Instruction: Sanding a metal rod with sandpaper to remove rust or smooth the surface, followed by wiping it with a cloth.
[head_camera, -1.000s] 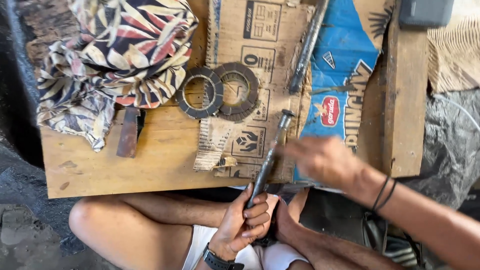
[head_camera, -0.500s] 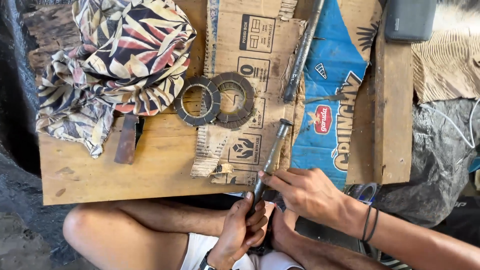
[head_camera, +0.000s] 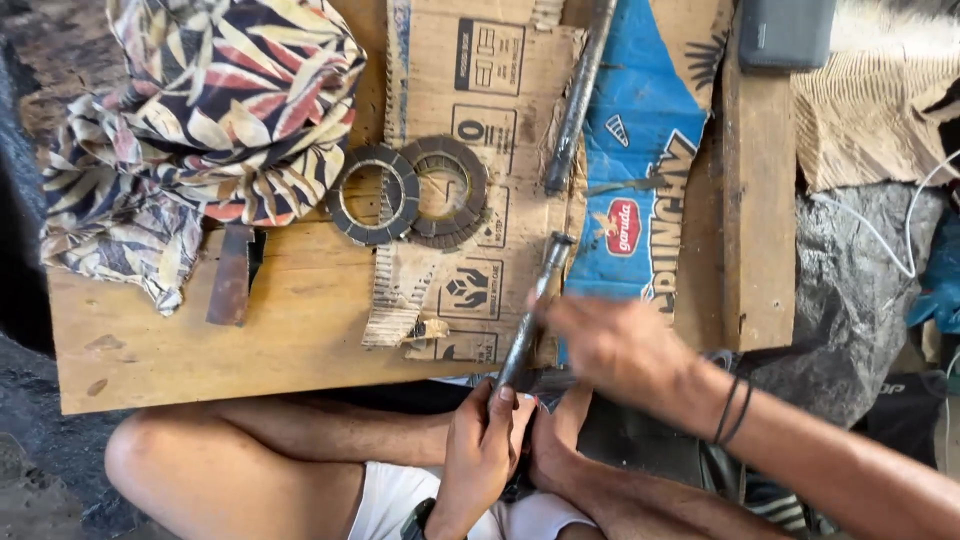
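Dark metal rod held in both hands over the near edge of the wooden board.

Largest item was the flat wooden board (head_camera: 300, 340), partly covered by a torn brown cardboard sheet (head_camera: 500, 90) and a blue printed plastic bag (head_camera: 640, 150). A leaf-patterned cloth bundle (head_camera: 200, 130) lay at its far left corner. Two dark toothed metal rings (head_camera: 410, 195) overlapped on the cardboard. The dark metal rod (head_camera: 530, 310) ran diagonally, long axis slanted, capped end pointing away and slightly right, lower end toward the lap. Left hand (head_camera: 480, 450) was clenched around the rod's lower end. Right hand (head_camera: 615, 345) was blurred; touching the shaft mid-length, grip not discernible.
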